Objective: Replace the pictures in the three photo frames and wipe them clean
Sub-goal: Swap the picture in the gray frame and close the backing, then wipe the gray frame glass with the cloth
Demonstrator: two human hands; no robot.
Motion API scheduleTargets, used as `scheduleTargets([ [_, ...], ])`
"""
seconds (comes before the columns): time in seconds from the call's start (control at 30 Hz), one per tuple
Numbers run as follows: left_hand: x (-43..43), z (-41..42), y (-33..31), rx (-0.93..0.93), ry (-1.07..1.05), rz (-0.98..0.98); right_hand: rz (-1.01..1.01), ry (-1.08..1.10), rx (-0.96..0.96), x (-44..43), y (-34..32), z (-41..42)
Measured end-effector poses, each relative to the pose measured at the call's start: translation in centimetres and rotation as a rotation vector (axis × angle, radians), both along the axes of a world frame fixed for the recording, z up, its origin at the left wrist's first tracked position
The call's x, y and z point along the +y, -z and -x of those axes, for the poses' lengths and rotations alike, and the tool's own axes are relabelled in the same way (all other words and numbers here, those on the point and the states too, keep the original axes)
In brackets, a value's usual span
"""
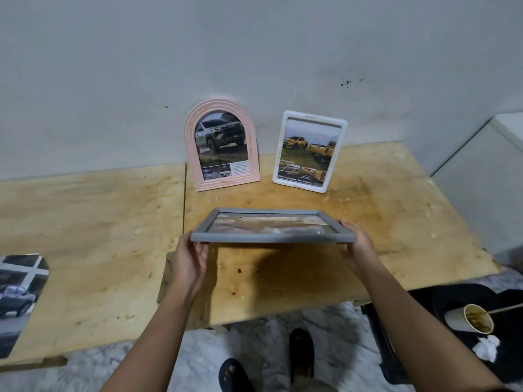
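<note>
Table (99, 222): stained plywood against a wall, and all three frames are on or over it.
Grey frame (271, 237): held in the air over the middle of the table, clear of the wood, with its shadow below. It lies almost flat, glass side up and long side toward the person.
Grey frame, step: this looks like the last of the three, and it seems to be the one in hand now. I cannot tell whether it is being wiped, opened or set down.
Grey frame, look: plain grey rails with glare on the glass. The picture inside is a pale brown blur, so I cannot tell whether it is old or new.
Pink frame (229, 184): arched, standing at the back and leaning on the wall, with a truck picture in it.
White frame (314, 115): standing just right of the pink one, apart from it, with a picture of yellow trucks.
Print (19, 292): loose and flat at the table's left edge, well away from the frames.
Left hand (188, 261): fingers curled under the frame's left end, gripping it.
Right hand (358, 250): wrapped round the near right corner, gripping it.
Next move: probably to stand it up beside the other two. That calls for tipping it upright with an even two-handed grip, fingers off the glass.
</note>
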State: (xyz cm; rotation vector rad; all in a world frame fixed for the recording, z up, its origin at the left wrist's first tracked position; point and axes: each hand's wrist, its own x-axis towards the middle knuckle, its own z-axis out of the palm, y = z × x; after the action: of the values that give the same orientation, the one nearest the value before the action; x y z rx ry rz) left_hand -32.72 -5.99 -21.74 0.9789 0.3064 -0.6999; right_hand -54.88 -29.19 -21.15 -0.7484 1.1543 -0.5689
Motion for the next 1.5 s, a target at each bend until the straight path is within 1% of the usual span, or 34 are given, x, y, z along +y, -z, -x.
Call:
scheduleTargets([
  [0.1, 1.6, 0.2, 0.9, 0.037, 0.092, -0.043, 0.001, -0.06, 0.017, 0.4, 0.4, 1.0],
  [0.17, 2.2, 0.5, 1.3, -0.009, 0.172, -0.101, 0.031, -0.176, 0.091, 0.6, 0.2, 1.6],
  [0.23, 2.6, 0.7, 2.0, -0.077, 0.236, -0.201, 0.062, -0.25, 0.175, 0.7, 0.4, 2.1],
  [0.37, 2.5, 1.4, 2.9, -0.145, 0.328, -0.337, 0.103, -0.238, 0.282, 0.8, 1.5, 2.1],
  [0.47, 2.4, 1.8, 3.4, -0.172, 0.365, -0.423, 0.163, -0.275, 0.403, 0.6, 2.6, 2.0],
  [0.6, 2.5, 2.0, 4.0, -0.325, 0.442, -0.584, 0.282, -0.283, 0.538, 0.7, 3.1, 1.7],
  [0.7, 2.4, 2.5, 3.8, -0.443, 0.484, -0.651, 0.396, -0.311, 0.64, 1.2, 3.2, 1.6],
  [0.8, 2.5, 2.9, 4.5, -0.581, 0.538, -0.727, 0.493, -0.329, 0.695, 2.1, 3.3, 1.4],
  [0.87, 2.6, 3.2, 4.9, -0.624, 0.572, -0.783, 0.534, -0.336, 0.714, 2.8, 3.4, 1.3],
  [1.0, 2.4, 4.4, 4.9, -0.659, 0.561, -0.855, 0.564, -0.357, 0.76, 4.0, 4.5, 1.6],
  [1.13, 2.7, 4.4, 5.2, -0.726, 0.539, -0.854, 0.623, -0.35, 0.769, 4.9, 5.1, 1.8],
  [1.23, 3.2, 3.6, 4.8, -0.772, 0.382, -0.914, 0.639, -0.342, 0.789, 5.1, 5.4, 1.8],
  [1.33, 3.9, 2.4, 4.3, -0.838, 0.183, -1.05, 0.647, -0.317, 0.809, 5.3, 5.7, 1.6],
  [1.4, 4.6, 1.4, 4.5, -0.809, 0.138, -1.171, 0.65, -0.3, 0.823, 5.4, 5.8, 1.4],
  [1.5, 5.3, 0.3, 5.0, -0.671, 0.23, -1.331, 0.637, -0.289, 0.864, 5.6, 5.9, 1.1],
])
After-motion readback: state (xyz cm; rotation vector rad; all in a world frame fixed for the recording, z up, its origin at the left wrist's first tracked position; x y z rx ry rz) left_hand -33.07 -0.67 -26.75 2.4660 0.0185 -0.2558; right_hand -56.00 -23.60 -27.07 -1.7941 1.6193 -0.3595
